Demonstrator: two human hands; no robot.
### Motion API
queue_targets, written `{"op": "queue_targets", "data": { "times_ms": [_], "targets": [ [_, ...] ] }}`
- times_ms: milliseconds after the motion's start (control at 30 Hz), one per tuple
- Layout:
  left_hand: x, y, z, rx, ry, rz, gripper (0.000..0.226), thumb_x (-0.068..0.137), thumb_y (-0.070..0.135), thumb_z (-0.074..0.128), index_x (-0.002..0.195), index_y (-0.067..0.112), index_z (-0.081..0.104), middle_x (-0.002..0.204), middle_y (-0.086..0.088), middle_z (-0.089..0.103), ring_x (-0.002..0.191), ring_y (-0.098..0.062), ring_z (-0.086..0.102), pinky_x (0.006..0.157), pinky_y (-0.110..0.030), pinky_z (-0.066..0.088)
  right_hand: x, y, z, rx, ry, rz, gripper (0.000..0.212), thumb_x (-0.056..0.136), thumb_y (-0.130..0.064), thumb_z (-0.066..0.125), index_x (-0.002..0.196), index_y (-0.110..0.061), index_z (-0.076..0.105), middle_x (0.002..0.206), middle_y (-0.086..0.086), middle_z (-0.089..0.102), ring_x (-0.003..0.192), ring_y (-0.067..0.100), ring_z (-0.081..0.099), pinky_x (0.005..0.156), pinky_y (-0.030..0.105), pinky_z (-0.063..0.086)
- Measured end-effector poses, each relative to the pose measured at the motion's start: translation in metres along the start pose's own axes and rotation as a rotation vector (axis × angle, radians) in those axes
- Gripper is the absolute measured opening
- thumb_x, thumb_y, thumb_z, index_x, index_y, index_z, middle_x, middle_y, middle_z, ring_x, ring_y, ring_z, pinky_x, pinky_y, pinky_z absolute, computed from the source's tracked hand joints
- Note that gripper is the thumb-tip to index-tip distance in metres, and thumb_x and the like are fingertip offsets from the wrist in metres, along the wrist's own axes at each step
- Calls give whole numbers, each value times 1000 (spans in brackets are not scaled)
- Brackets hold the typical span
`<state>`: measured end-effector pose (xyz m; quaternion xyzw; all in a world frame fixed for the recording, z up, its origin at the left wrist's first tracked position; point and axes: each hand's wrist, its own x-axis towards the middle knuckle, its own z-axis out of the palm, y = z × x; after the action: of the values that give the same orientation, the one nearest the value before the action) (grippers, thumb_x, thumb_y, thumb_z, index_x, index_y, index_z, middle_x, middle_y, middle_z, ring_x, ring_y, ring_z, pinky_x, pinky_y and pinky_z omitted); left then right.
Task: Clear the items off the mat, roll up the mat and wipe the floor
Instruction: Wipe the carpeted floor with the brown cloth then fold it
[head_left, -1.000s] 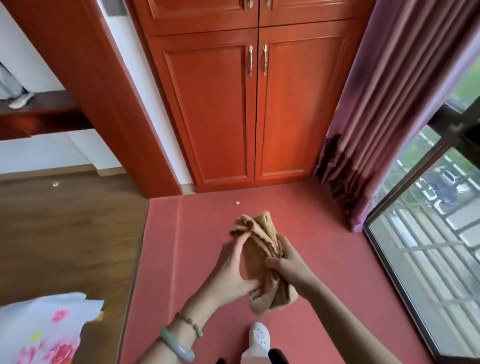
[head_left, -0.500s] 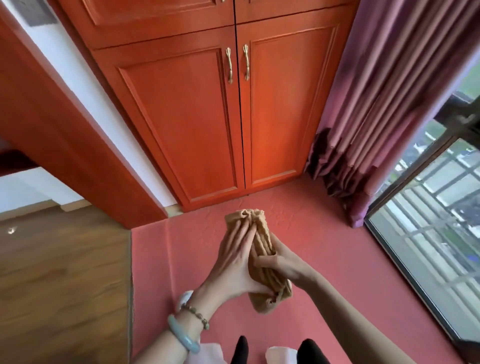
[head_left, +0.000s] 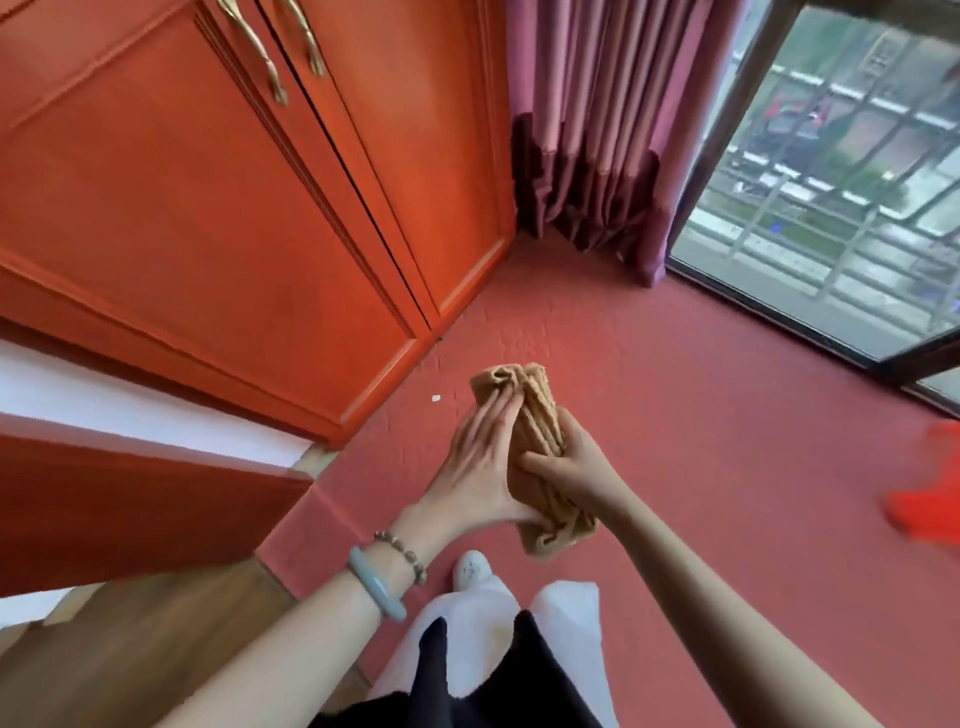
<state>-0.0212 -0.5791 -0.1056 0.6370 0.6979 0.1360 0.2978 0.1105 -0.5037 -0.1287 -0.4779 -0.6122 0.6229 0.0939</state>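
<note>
Cloth (head_left: 540, 415) sits bunched at frame centre between your hands, long axis running up-down. Your left hand (head_left: 478, 467) presses it with straight fingers; your right hand (head_left: 571, 462) curls round it. Red floor (head_left: 701, 415) lies beneath.

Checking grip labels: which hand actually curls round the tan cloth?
The right hand: its thumb hooks round the tan cloth, while the left hand presses it flat with straight fingers.

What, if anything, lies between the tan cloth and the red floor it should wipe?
Nothing visible does. The tan cloth, gripped by the right hand and pressed by the left hand, is held over the red floor.
</note>
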Motion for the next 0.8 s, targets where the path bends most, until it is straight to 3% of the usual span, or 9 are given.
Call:
{"op": "queue_targets", "data": {
  "times_ms": [100,233,333,500,667,800],
  "targets": [
    [6,-7,20,-20,6,50,130,58,45,84,147,22,-9,149,16,-15,135,6,-21,108,-11,-16,0,18,5,9,52,37,56,70,-30,79,118,-25,50,105,-8,63,97,8,59,79,20,42],
    [13,-32,57,-115,6,50,129,56,46,85,149,22,-2,150,18,-7,135,11,-19,110,-9,-10,14,62,10,-42,141,38,41,75,-23,75,107,-28,50,94,-16,61,91,8,58,67,7,38],
    [22,-71,87,-160,57,4,123,57,46,85,149,23,7,151,19,4,138,9,-9,109,-7,-5,30,104,13,-24,228,89,43,76,-22,74,112,-25,52,99,-10,63,93,10,57,70,17,39],
    [38,-191,153,-119,79,-192,107,69,42,80,149,23,12,154,14,9,137,5,-5,113,-21,2,81,191,23,-27,353,150,51,77,-25,74,122,-24,50,104,-6,62,96,13,57,80,26,41],
    [79,-344,251,103,13,-292,92,84,55,57,151,17,6,159,2,2,146,-12,-4,118,-33,2,184,300,56,-79,391,115,48,76,-27,74,119,-25,52,105,-4,64,98,16,59,83,31,46],
    [127,-448,337,251,-52,-327,89,89,62,42,151,19,-5,159,-1,-10,145,-16,-12,118,-38,-4,280,383,84,-131,396,67,46,77,-26,74,117,-22,52,103,-4,63,96,17,58,74,26,38]
  ]
}}
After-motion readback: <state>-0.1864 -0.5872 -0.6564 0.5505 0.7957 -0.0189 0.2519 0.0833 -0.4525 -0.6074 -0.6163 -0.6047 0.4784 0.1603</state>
